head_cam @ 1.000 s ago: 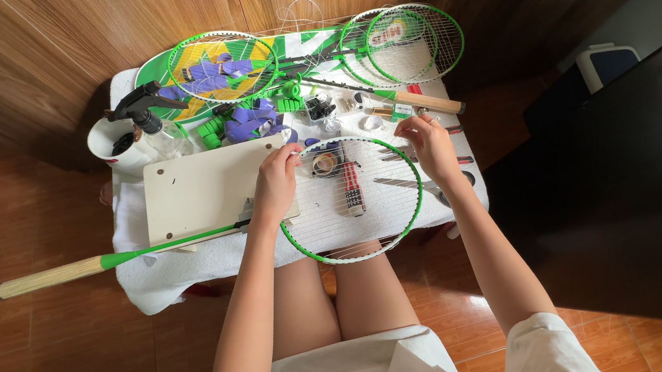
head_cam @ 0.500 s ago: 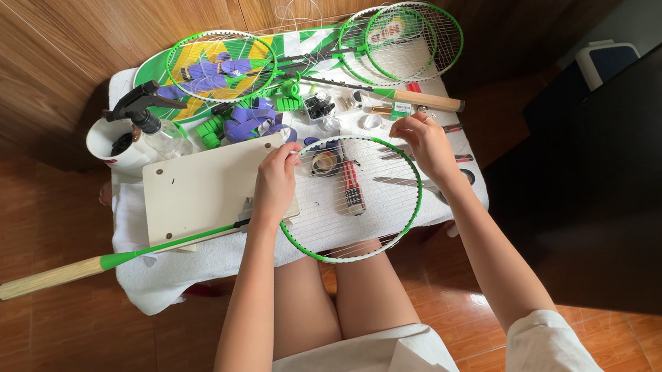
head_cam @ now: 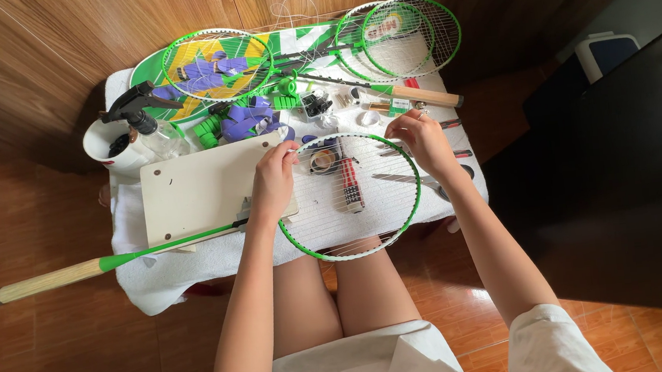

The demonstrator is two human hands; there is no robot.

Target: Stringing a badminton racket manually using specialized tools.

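Green racket (head_cam: 348, 196) flat on table, strung; left hand (head_cam: 273, 185) and right hand (head_cam: 422, 138) pinch frame rim.

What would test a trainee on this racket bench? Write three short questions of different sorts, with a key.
1. True or false: the left hand rests at the left rim of the near racket.
2. Which lies under that racket's strings? A) a red and white tool B) a cup C) a shoe
3. Fill in: the white board lies to the ___ of the left hand.

Key: 1 true. 2 A. 3 left. The right hand is at the racket's upper right rim.
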